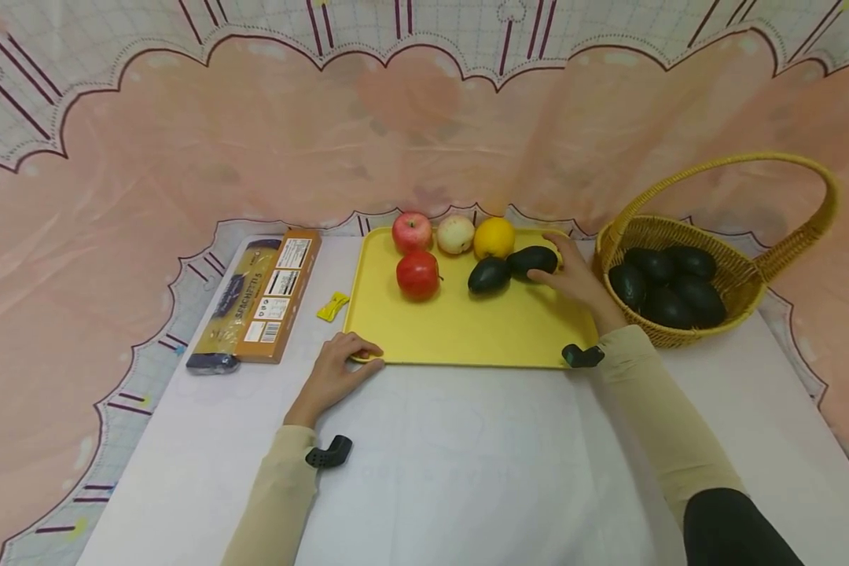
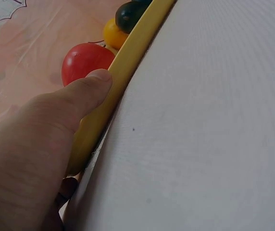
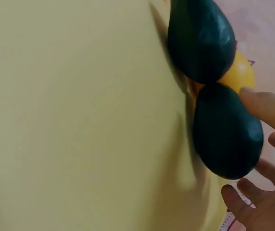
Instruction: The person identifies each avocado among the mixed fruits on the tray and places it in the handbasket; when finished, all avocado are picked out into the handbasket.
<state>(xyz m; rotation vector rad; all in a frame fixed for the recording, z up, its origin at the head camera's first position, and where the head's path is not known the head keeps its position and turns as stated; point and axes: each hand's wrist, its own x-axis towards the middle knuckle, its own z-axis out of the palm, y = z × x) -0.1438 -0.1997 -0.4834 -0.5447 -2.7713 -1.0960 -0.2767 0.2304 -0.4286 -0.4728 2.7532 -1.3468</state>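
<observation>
At the front left corner of the yellow tray (image 1: 467, 338), my left hand (image 1: 332, 373) grips the rim; the left wrist view shows its thumb (image 2: 96, 84) along the edge. My right hand (image 1: 573, 271) is spread around the right end of one dark green avocado (image 1: 532, 261), thumb and fingers loosely apart. A second avocado (image 1: 489, 275) touches it on the left. Behind them on the tray sits a yellow round fruit (image 1: 494, 237), beside a pale apple (image 1: 456, 234). A pinkish-red apple (image 1: 412, 233) and a deep red fruit (image 1: 418, 275) stand to the left.
Right of the tray stands a wicker basket (image 1: 693, 336) with a tall handle, holding several avocados (image 1: 668, 306). A small yellow wrapped packet (image 1: 333, 306) lies left of the tray. Farther left are a spaghetti pack (image 1: 237, 303) and an orange-brown box (image 1: 279, 299) on the white tabletop (image 1: 439, 464).
</observation>
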